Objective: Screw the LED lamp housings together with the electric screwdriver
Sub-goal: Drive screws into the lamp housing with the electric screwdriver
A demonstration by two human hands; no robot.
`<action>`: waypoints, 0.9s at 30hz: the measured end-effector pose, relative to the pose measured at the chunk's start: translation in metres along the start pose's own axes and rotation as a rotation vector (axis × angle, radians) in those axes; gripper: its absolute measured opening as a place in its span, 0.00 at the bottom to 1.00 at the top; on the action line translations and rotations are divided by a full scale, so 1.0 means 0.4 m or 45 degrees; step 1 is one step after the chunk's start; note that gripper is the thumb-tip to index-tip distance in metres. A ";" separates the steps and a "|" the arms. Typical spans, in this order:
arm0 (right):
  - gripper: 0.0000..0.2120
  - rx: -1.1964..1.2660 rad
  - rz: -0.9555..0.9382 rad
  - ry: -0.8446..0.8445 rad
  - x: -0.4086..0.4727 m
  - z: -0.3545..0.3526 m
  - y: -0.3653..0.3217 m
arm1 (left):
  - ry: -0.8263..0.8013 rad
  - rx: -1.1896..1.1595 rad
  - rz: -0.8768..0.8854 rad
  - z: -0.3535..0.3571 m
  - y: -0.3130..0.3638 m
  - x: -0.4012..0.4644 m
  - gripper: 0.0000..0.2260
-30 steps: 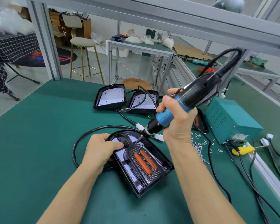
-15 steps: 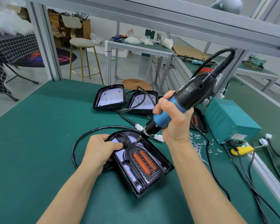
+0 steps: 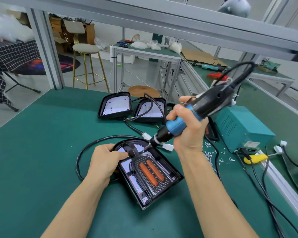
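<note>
Little has changed over the last second: our right hand point(image 3: 187, 133) has kept its fist round the blue grip of the electric screwdriver point(image 3: 193, 115), and the bit has stayed planted at the arched top of the near LED lamp housing point(image 3: 150, 174). Only the tool's rear has drifted slightly toward 9 o'clock. We judge one screw is being driven home, not yet finished.

Our left hand point(image 3: 104, 160) grips the housing's rim at 9 o'clock, fingers curled over the edge. That housing is glossy black plastic, arch-topped, with a dimpled insert carrying two orange oblong lenses. It lies at the centre of the green matte bench mat point(image 3: 33, 152). Two open housings point(image 3: 115, 105) sit at 12 o'clock, small bright screws point(image 3: 209, 154) scattered at 3 o'clock.
</note>
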State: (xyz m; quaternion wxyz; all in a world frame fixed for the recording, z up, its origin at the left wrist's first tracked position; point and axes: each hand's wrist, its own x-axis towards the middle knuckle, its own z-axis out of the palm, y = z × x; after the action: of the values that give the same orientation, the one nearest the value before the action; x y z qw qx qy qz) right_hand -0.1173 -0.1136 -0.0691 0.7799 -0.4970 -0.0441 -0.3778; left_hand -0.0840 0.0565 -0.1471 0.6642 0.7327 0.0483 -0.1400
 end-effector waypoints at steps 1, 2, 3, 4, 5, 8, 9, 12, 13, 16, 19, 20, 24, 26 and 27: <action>0.12 0.048 0.002 0.076 0.004 -0.005 -0.008 | 0.009 0.004 0.014 0.001 -0.001 -0.002 0.07; 0.13 0.106 0.004 0.136 0.009 -0.010 -0.019 | 0.022 0.006 0.032 0.002 -0.001 -0.004 0.09; 0.12 0.157 -0.001 0.179 0.013 -0.017 -0.031 | 0.032 0.002 0.051 0.004 -0.002 -0.006 0.10; 0.11 0.193 -0.016 0.206 0.018 -0.024 -0.047 | 0.042 -0.001 0.069 0.006 -0.006 -0.008 0.11; 0.11 0.214 -0.034 0.222 0.023 -0.031 -0.064 | 0.061 0.012 0.089 0.009 -0.010 -0.010 0.12; 0.10 0.239 -0.070 0.252 0.028 -0.052 -0.113 | 0.197 0.228 0.159 0.020 -0.022 -0.014 0.11; 0.09 0.250 -0.077 0.262 0.026 -0.060 -0.127 | 0.238 0.361 0.194 0.023 -0.022 -0.017 0.11; 0.09 0.237 -0.117 0.295 0.015 -0.092 -0.172 | 0.252 0.846 0.253 0.021 -0.010 -0.029 0.17; 0.09 0.214 -0.138 0.309 0.011 -0.105 -0.187 | 0.236 0.954 0.257 0.016 -0.003 -0.032 0.19; 0.09 0.146 -0.197 0.361 -0.006 -0.147 -0.228 | 0.287 1.069 0.313 0.002 0.026 -0.052 0.21; 0.09 0.069 -0.238 0.423 -0.025 -0.183 -0.255 | 0.379 0.950 0.758 0.046 0.072 -0.102 0.15; 0.08 0.043 -0.246 0.446 -0.031 -0.193 -0.260 | 0.315 0.918 0.920 0.078 0.088 -0.119 0.12; 0.08 -0.021 -0.267 0.540 -0.049 -0.227 -0.279 | -0.113 1.332 1.187 0.245 0.122 -0.149 0.07; 0.09 -0.025 -0.270 0.555 -0.057 -0.241 -0.287 | -0.240 1.596 1.147 0.311 0.117 -0.133 0.08; 0.08 -0.023 -0.270 0.554 -0.060 -0.247 -0.291 | -0.281 1.673 1.108 0.336 0.113 -0.124 0.08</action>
State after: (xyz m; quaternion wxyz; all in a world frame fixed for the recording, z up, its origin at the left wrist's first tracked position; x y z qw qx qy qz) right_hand -0.2384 -0.2060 -0.0430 0.7226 -0.4036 0.0764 -0.5561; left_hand -0.1388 -0.0756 -0.1008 0.0919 0.9095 -0.4009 0.0603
